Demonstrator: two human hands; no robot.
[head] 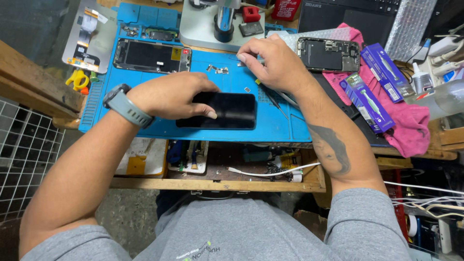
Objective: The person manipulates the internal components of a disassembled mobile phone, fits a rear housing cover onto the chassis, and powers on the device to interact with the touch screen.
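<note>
Left hand [171, 95] flat on black phone [227, 110] on blue mat [278, 125]; right hand [270, 60] pinching near small screws [218, 69]; cable [270, 171] in open drawer [217, 169].

Opened phone [329, 54] on pink cloth [411, 121], purple boxes [367, 102], microscope base [212, 26].

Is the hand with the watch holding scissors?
No, the left hand rests flat on a black phone lying on the blue mat, while the yellow scissors lie off to the side.
</note>
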